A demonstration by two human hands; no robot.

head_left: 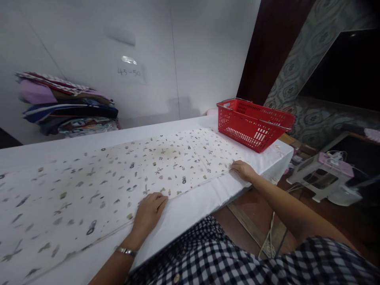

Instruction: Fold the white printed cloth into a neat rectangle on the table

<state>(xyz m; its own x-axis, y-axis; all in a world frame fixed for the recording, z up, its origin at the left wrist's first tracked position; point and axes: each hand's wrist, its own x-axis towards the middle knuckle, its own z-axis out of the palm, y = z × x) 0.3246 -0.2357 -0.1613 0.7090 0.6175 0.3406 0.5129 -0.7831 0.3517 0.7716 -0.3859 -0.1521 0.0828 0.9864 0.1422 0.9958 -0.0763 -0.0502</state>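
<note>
While the printed cloth (157, 158) lies flat, lower left to right of centre, left hand (150, 209), lower centre, has fingers together on near edge; right hand (245, 171), centre right, same near right corner. Can't tell if either pinches.

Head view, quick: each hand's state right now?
Left hand: at the near edge of the white printed fabric; grip can't be told.
Right hand: at that same edge; whether it pinches can't be told.
</note>
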